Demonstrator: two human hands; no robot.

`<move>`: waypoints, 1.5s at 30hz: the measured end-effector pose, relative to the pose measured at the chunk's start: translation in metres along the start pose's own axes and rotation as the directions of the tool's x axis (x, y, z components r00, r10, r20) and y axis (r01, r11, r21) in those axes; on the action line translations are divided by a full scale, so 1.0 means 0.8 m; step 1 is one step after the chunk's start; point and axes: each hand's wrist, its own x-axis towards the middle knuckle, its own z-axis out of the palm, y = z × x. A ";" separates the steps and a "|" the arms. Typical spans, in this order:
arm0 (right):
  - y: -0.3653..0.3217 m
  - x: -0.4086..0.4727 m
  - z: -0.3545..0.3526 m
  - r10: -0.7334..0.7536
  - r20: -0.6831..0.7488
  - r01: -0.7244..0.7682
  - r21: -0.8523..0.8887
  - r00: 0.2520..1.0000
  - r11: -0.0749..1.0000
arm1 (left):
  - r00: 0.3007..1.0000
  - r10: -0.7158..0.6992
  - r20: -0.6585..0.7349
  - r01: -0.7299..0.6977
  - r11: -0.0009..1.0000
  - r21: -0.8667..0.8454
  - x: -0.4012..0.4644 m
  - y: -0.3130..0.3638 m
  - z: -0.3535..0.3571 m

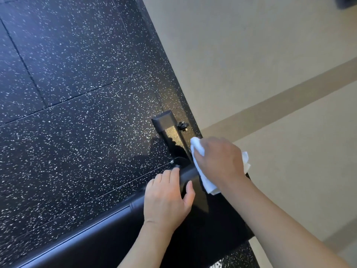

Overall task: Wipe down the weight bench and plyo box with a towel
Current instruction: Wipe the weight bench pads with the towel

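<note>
The black padded weight bench (108, 235) runs from the lower left to the middle of the head view. Its black metal foot bar (168, 128) sticks out beyond the pad's end. My left hand (168, 198) rests flat on the end of the pad, fingers straight, thumb spread to the right. My right hand (218, 157) grips a crumpled white towel (199, 151) and presses it against the bench's far end, by the metal frame. Part of the towel hangs out below the palm. The plyo box is not in view.
Black rubber floor tiles with white specks (77, 84) cover the left half. A beige floor with a darker stripe (270, 93) lies to the right. A small knob (182, 126) juts from the foot bar.
</note>
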 end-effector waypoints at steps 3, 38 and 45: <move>-0.002 -0.003 0.019 -0.118 -0.098 0.112 -0.064 0.988 0.992 | 1.000 -0.005 0.012 0.005 1.000 0.009 0.000 -0.001 0.000; 0.029 -0.081 0.105 0.010 -0.621 0.208 0.279 0.784 0.938 | 0.999 -0.039 -0.017 0.041 0.983 0.181 -0.002 0.014 -0.008; -0.009 -0.134 0.131 -0.060 -0.712 0.292 0.207 0.699 0.934 | 0.995 0.071 -0.070 -0.059 0.986 0.158 -0.075 -0.026 -0.012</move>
